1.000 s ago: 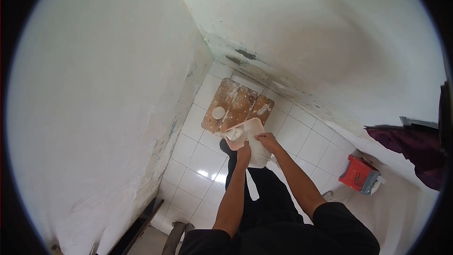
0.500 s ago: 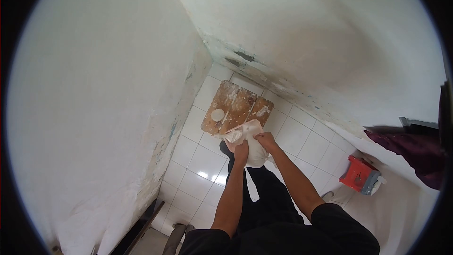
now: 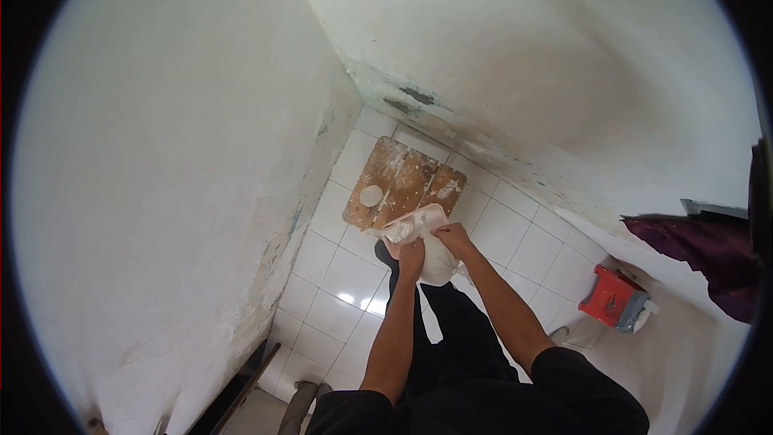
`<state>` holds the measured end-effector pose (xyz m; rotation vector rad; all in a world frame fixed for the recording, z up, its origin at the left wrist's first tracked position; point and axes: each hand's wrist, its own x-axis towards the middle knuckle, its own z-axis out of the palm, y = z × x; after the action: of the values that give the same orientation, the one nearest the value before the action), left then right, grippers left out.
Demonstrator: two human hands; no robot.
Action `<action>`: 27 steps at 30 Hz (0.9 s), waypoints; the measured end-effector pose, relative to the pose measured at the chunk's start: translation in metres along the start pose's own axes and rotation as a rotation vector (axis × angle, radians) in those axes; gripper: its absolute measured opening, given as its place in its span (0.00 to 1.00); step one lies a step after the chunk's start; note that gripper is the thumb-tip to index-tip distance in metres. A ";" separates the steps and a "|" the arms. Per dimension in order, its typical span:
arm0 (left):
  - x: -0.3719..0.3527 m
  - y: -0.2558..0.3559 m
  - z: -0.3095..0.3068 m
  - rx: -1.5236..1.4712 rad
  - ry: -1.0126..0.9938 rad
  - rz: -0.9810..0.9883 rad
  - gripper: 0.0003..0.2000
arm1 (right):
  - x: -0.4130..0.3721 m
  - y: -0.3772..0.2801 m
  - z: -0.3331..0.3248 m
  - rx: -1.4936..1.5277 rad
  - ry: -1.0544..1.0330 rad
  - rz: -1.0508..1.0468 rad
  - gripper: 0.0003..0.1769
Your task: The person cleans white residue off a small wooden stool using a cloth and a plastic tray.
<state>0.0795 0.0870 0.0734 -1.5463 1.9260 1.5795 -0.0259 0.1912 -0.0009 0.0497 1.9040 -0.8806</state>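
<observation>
In front of my legs I hold a plastic bag [image 3: 437, 263] with white material in it, its body hanging toward me. My left hand [image 3: 412, 257] is closed on the near side of the bag, while my right hand [image 3: 454, 238] grips it on the right. Beneath the bag is a shallow pale pink tray [image 3: 436, 210]. White powder or paste [image 3: 398, 231] shows at the tray's left end, by the bag's mouth. My fingertips are partly hidden by the bag.
Beyond the tray stands a stained wooden stool [image 3: 403, 177] with a round white lid or disc [image 3: 371, 196] on it. Peeling walls meet at a corner behind. A red and grey container [image 3: 613, 300] and a dark purple cloth [image 3: 700, 254] are at right.
</observation>
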 end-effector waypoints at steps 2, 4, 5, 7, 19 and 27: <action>0.005 -0.006 0.003 0.029 -0.011 -0.005 0.22 | 0.000 0.000 0.000 0.009 -0.002 0.003 0.16; 0.009 -0.011 0.006 0.057 -0.023 -0.009 0.22 | 0.001 0.002 0.000 0.018 -0.003 0.005 0.16; 0.010 -0.014 0.007 0.047 -0.029 -0.012 0.21 | 0.001 0.002 0.000 0.004 -0.002 0.004 0.16; 0.010 -0.016 0.007 0.037 -0.035 -0.014 0.21 | 0.002 0.004 0.001 -0.008 -0.001 0.002 0.16; 0.036 -0.068 0.023 0.304 0.090 0.347 0.18 | 0.004 0.014 0.009 0.085 -0.040 0.007 0.14; 0.041 -0.073 0.021 0.426 0.005 0.319 0.15 | -0.007 0.004 0.007 0.099 -0.085 0.000 0.14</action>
<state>0.1112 0.0892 -0.0067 -1.1145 2.4064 1.1488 -0.0152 0.1926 0.0006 0.0709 1.7808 -0.9623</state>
